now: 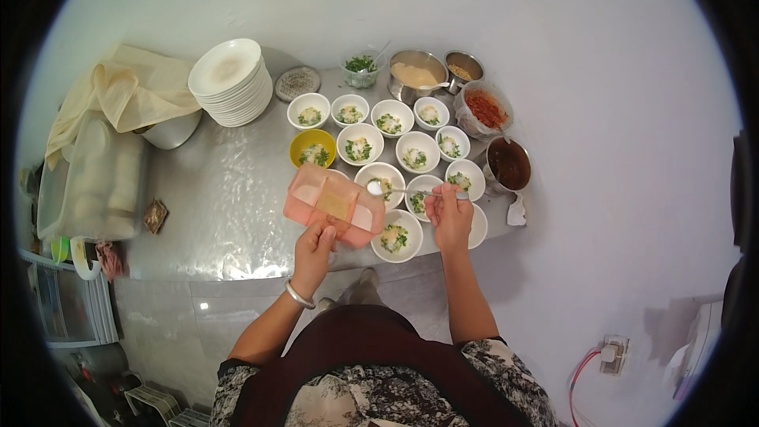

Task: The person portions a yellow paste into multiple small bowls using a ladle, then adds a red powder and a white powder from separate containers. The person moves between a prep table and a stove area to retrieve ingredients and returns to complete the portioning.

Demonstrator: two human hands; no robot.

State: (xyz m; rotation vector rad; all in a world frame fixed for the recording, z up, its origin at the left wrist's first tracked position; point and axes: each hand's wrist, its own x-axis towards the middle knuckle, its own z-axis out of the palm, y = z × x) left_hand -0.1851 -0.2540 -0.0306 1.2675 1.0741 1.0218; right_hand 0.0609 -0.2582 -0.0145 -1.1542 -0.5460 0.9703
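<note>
My left hand (pixel 314 252) grips a pink plastic seasoning box (pixel 334 204) by its near side. Its compartments hold white and yellowish powders. In my right hand (pixel 452 216) is a thin-handled metal spoon (pixel 409 191), its tip heaped with white powder above a white bowl (pixel 379 171). Several more white bowls surround it, among them a front bowl (pixel 397 236) with chopped green onion and pale seasoning. One yellow bowl (pixel 313 148) stands just beyond the box. My right forearm and hand partly cover a bowl (pixel 479 226) at the right.
Along the back stand a tub of chopped greens (pixel 360 65), a metal pot of tan powder (pixel 415 74) and a small pot of nuts or grains (pixel 464 68). Red chili paste (pixel 485 108) and a pot of dark sauce (pixel 509 165) line the right. Stacked plates (pixel 228 80) rise at left.
</note>
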